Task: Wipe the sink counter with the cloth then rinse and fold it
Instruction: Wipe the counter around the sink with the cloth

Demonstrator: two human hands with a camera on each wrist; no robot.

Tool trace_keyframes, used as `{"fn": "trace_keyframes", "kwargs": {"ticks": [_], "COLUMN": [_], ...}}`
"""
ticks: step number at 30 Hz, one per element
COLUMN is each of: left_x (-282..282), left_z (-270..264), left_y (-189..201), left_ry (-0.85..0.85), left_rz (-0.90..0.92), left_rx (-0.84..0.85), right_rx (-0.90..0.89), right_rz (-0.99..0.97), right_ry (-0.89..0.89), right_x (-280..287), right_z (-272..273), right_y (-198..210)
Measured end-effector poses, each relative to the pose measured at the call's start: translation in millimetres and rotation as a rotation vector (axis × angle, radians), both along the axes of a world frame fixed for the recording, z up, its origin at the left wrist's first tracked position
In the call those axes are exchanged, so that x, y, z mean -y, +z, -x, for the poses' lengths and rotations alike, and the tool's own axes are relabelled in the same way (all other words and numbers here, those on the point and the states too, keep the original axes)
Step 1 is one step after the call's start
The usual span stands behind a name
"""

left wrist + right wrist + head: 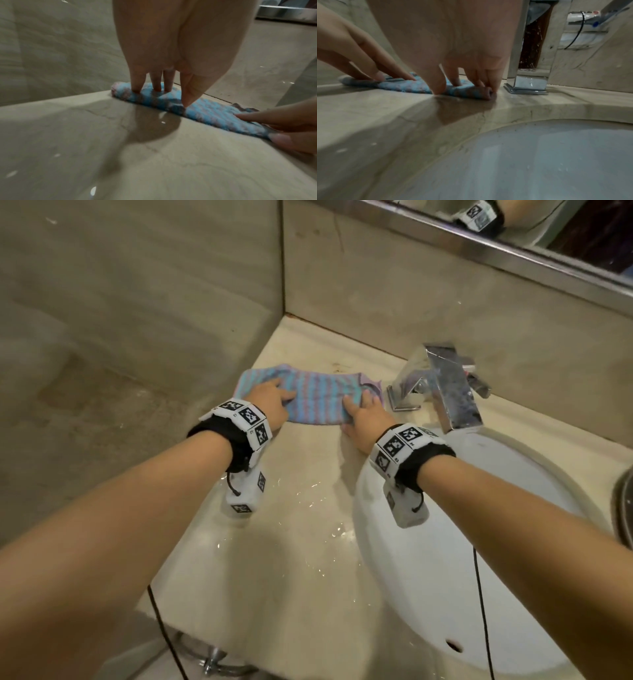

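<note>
A blue-and-pink striped cloth (318, 398) lies flat on the beige stone counter (291, 525), near the back corner and left of the faucet. My left hand (270, 402) presses its left end with straight fingers (156, 86), thumb tip at the near edge. My right hand (363, 416) presses the right end, fingers on top and thumb on the counter at the near corner. In the right wrist view the cloth (406, 86) ends in a thick folded edge under my right hand (460, 88). In the left wrist view the cloth (214, 113) stretches between both hands.
The chrome faucet (445, 385) stands just right of the cloth, its spout over the white sink basin (462, 577). Water drops and a wet sheen cover the counter in front of the cloth. Tiled walls close the left and back; a mirror (548, 234) hangs above.
</note>
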State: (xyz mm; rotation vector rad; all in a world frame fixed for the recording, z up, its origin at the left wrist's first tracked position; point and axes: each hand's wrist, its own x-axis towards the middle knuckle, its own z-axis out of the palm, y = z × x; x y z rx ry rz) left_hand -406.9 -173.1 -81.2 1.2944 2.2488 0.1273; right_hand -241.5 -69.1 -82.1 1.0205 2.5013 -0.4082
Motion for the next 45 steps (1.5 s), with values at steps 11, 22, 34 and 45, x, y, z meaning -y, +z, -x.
{"fn": "trace_keyframes", "kwargs": {"ticks": [11, 22, 34, 45], "left_x": [-59.2, -92.3, -78.7, -13.6], "left_z": [30.4, 55.0, 53.1, 23.1], "left_y": [-3.9, -16.0, -13.4, -14.5], "left_ry": [-0.05, -0.098, -0.153, -0.088], "left_rz": [-0.069, -0.083, -0.01, 0.025], "left_rx": [0.013, 0.015, 0.014, -0.007], "right_rx": [-0.037, 0.023, 0.122, 0.124], "right_rz": [0.059, 0.024, 0.022, 0.028], "right_ry": [-0.142, -0.151, -0.086, 0.003], "right_x": [-33.5, -57.1, -40.4, 1.2], "right_z": [18.8, 38.4, 30.1, 7.7], "right_y": [-7.4, -6.7, 6.1, 13.1]}}
